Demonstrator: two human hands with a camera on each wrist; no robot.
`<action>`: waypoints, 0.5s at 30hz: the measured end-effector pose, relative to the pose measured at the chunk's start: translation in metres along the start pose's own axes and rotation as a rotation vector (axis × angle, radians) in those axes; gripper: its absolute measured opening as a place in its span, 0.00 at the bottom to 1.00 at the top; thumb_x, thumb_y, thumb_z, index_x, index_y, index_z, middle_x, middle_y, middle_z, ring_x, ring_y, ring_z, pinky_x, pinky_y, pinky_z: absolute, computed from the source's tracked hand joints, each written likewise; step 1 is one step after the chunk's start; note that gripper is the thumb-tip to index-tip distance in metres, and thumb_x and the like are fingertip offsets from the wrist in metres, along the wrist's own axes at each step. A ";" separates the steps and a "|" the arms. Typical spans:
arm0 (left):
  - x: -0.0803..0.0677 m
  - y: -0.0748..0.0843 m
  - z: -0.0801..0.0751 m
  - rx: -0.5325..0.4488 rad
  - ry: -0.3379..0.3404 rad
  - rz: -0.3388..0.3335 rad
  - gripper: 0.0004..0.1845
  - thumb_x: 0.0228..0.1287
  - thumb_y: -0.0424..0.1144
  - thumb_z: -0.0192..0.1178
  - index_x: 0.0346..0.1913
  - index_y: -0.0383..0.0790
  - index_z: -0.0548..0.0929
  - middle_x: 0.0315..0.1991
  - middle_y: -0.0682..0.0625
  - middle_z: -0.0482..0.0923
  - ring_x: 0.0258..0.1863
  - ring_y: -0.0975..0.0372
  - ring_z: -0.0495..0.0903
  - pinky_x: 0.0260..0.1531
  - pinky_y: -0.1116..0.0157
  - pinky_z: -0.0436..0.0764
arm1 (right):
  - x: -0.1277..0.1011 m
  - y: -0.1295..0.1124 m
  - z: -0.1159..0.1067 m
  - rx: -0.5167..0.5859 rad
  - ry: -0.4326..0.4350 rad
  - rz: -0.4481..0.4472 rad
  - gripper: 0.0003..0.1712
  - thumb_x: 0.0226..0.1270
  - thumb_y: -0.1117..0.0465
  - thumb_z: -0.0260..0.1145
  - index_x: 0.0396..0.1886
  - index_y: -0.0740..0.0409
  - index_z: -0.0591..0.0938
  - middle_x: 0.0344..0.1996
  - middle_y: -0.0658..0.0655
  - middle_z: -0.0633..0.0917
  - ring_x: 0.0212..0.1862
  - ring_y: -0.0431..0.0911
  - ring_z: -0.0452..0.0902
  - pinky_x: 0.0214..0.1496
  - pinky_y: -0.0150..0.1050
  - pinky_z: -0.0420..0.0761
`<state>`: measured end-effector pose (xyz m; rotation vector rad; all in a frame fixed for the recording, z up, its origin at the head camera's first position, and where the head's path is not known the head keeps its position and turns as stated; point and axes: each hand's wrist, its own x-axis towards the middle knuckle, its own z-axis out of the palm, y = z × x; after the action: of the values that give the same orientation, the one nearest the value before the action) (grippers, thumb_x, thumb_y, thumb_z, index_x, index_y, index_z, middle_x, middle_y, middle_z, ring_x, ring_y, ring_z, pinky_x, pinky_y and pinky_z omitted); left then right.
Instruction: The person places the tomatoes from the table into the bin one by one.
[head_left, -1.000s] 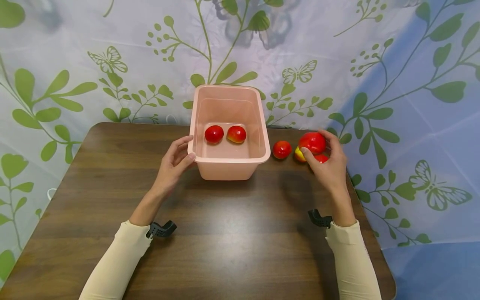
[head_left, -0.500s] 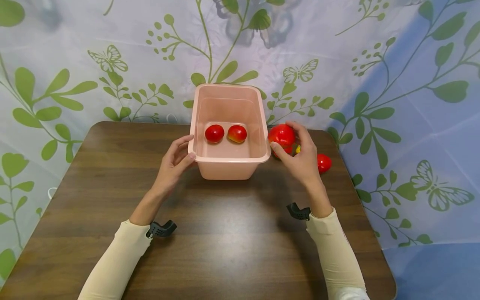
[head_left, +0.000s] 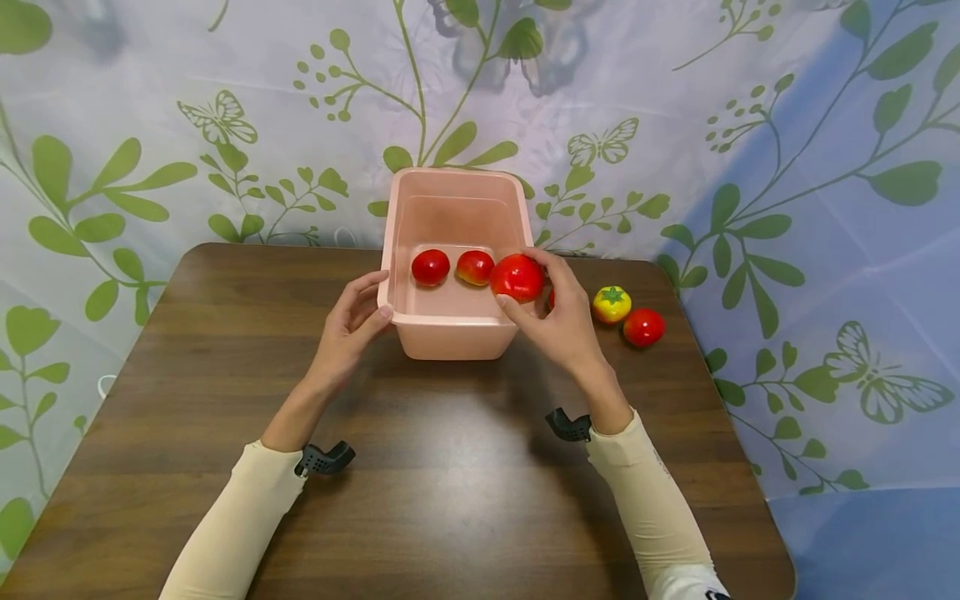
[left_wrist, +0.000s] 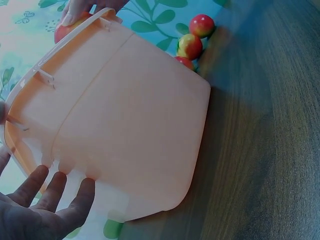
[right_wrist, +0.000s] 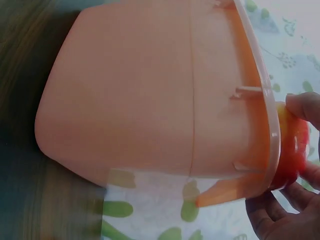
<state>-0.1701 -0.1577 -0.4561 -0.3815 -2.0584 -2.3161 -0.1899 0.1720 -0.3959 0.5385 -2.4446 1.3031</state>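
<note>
- Red tomato (head_left: 517, 277): your right hand (head_left: 558, 321) holds it with thumb and fingers curled round it, just above the right near corner of the pink plastic tub (head_left: 450, 329). In the right wrist view the fruit (right_wrist: 290, 152) shows partly behind the tub's rim (right_wrist: 260, 95), with your fingertips (right_wrist: 305, 107) wrapped on it.
- Nearest to you are your two cream sleeves, the left (head_left: 232, 525) and the right (head_left: 648, 500), each with a black camera mount at the wrist, over the dark wooden table (head_left: 450, 500).
- Your left hand (head_left: 347, 325) rests against the tub's left near corner, thumb on the rim, fingers fairly straight and slightly spread along the wall. The left wrist view shows those fingers (left_wrist: 55, 192) apart and lying by the tub's outer wall (left_wrist: 130, 115).
- The tub stands upright on the table, toward the far edge and about midway between left and right.
- Inside the tub, on its floor, lie two more fruits side by side: a red tomato (head_left: 431, 267) on the left and a red-and-yellow one (head_left: 476, 267) just right of it, close to the held tomato.
- Right of the tub, on the table, sit a yellow tomato with a green stalk top (head_left: 612, 304) and a small red tomato (head_left: 643, 327), just beside each other.
- A sliver of another red fruit (head_left: 551, 298) shows behind your right hand; you cannot tell more of it.
- Beyond the table hangs a leaf-and-butterfly printed cloth (head_left: 225, 125).
</note>
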 end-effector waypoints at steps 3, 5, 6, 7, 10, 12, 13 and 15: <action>0.000 0.001 0.001 0.002 0.004 -0.006 0.29 0.82 0.34 0.58 0.80 0.47 0.68 0.74 0.44 0.72 0.66 0.62 0.81 0.58 0.69 0.88 | -0.001 -0.001 0.003 -0.022 -0.006 -0.015 0.42 0.66 0.48 0.79 0.76 0.50 0.73 0.69 0.51 0.79 0.57 0.43 0.75 0.47 0.44 0.89; 0.000 0.001 0.002 0.004 0.007 -0.008 0.29 0.82 0.33 0.58 0.80 0.47 0.68 0.74 0.45 0.72 0.66 0.61 0.81 0.58 0.69 0.88 | -0.001 -0.001 0.003 -0.031 -0.007 -0.018 0.42 0.66 0.48 0.79 0.76 0.51 0.73 0.69 0.52 0.79 0.57 0.43 0.75 0.46 0.42 0.88; -0.001 0.001 0.002 0.004 0.008 -0.009 0.29 0.82 0.33 0.58 0.80 0.47 0.68 0.74 0.45 0.72 0.66 0.61 0.81 0.58 0.69 0.88 | -0.001 -0.001 0.003 -0.033 -0.007 -0.017 0.42 0.66 0.48 0.79 0.76 0.50 0.73 0.69 0.52 0.79 0.56 0.43 0.75 0.45 0.42 0.88; -0.001 0.002 0.002 0.003 0.008 -0.008 0.29 0.82 0.33 0.58 0.80 0.47 0.68 0.74 0.45 0.72 0.66 0.61 0.81 0.58 0.69 0.88 | -0.001 -0.001 0.003 -0.033 -0.008 -0.018 0.42 0.66 0.47 0.79 0.76 0.50 0.73 0.69 0.52 0.79 0.57 0.44 0.75 0.46 0.43 0.88; -0.001 0.003 0.003 0.001 0.008 -0.006 0.29 0.82 0.33 0.59 0.80 0.47 0.68 0.74 0.45 0.72 0.66 0.61 0.81 0.58 0.70 0.88 | -0.002 0.000 0.003 -0.027 -0.008 -0.016 0.41 0.66 0.47 0.78 0.76 0.46 0.73 0.69 0.52 0.80 0.59 0.47 0.77 0.51 0.47 0.89; -0.001 0.003 0.002 0.000 0.008 -0.005 0.29 0.82 0.33 0.58 0.80 0.47 0.68 0.74 0.44 0.72 0.66 0.61 0.81 0.58 0.69 0.88 | -0.002 0.001 0.002 -0.022 -0.005 -0.014 0.40 0.66 0.47 0.78 0.75 0.44 0.74 0.69 0.53 0.80 0.61 0.50 0.79 0.57 0.51 0.89; -0.001 0.002 0.002 0.002 0.008 -0.005 0.29 0.82 0.33 0.58 0.80 0.47 0.68 0.74 0.44 0.72 0.66 0.61 0.81 0.58 0.69 0.88 | -0.002 0.001 0.002 -0.016 -0.003 -0.017 0.40 0.66 0.48 0.78 0.75 0.43 0.74 0.69 0.54 0.80 0.62 0.52 0.79 0.60 0.54 0.88; -0.001 0.002 0.002 0.004 0.010 -0.005 0.29 0.81 0.33 0.59 0.80 0.47 0.68 0.74 0.44 0.72 0.67 0.61 0.81 0.58 0.69 0.88 | -0.002 0.002 0.002 -0.006 0.002 -0.023 0.39 0.66 0.49 0.78 0.75 0.43 0.75 0.69 0.56 0.80 0.64 0.56 0.80 0.66 0.57 0.86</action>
<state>-0.1687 -0.1556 -0.4536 -0.3648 -2.0613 -2.3120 -0.1892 0.1717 -0.3993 0.5611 -2.4328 1.2863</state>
